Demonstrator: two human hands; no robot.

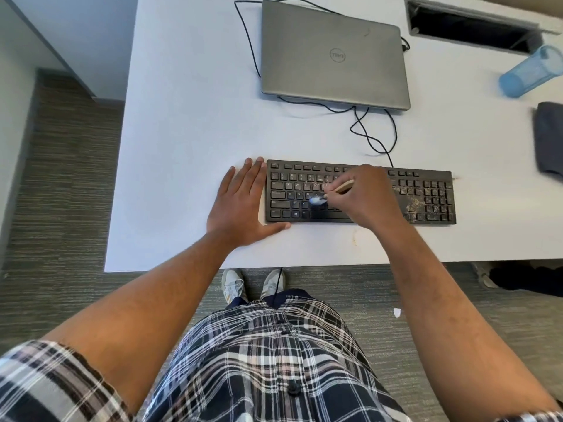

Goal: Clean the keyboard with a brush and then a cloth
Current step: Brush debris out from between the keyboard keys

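A black keyboard (426, 196) lies near the table's front edge, with pale crumbs and dust over its right half. My right hand (370, 196) grips a small brush (335, 191) by its wooden handle. The brush's blurred white bristles touch the letter keys left of centre. My left hand (242, 205) lies flat on the table against the keyboard's left end, fingers straight, thumb along the front corner. A dark grey cloth (550, 141) lies at the table's right edge, partly cut off by the frame.
A shut grey laptop (333, 54) sits behind the keyboard on the white table (182, 132), with black cables (370, 132) looping between them. A blue mesh cup (531, 71) lies tipped at the right. A cable slot (469, 24) opens at the back right.
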